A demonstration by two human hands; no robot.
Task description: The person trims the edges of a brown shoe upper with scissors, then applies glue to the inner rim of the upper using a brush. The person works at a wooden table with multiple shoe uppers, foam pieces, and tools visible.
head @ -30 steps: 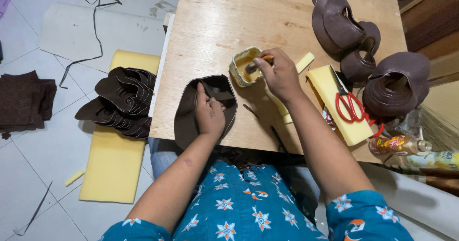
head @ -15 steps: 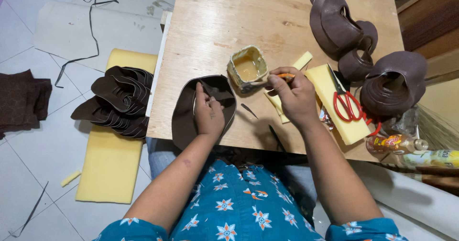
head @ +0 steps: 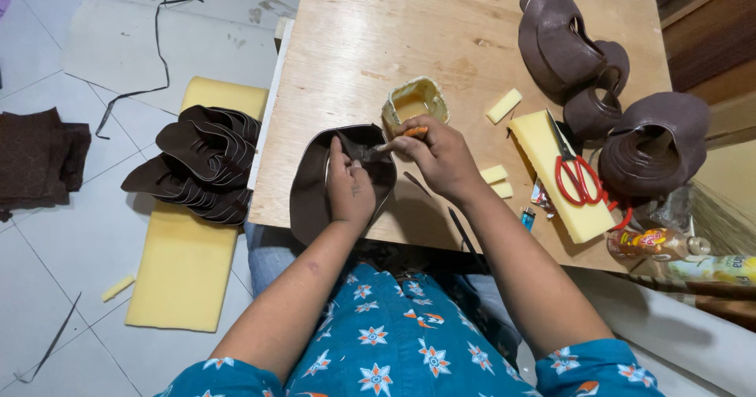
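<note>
- Since a moment ago, the right hand (head: 441, 154) has come away from the small glue tub (head: 415, 102) and brought its brush (head: 398, 139) over to the brown piece (head: 311, 184).
- That brown piece is dark, thin and curved, maybe leather, and it lies at the near edge of the wooden table (head: 378, 35), partly hanging over.
- The left hand (head: 350, 188) lies flat on the brown piece, fingers stretched out, pressing it down.
- The right hand is closed around the brush, which has an orange handle; its tip touches the piece.
- It looks like the gluing step: yellow glue is being spread on the piece. The next move likely calls for slow, even strokes while the piece is kept from sliding.
- The tub is soft, dented and yellowish, just behind the hands.
- Near the right arm sit small yellow foam bits (head: 504, 105) and a thick yellow foam block (head: 551, 172) with red scissors (head: 579, 178) on it.
- Rounded brown shapes (head: 563, 38) stand at the far right of the table.
- On the tiled floor, a stack of brown cut pieces (head: 197, 165) rests on a long yellow foam pad (head: 185, 263).
</note>
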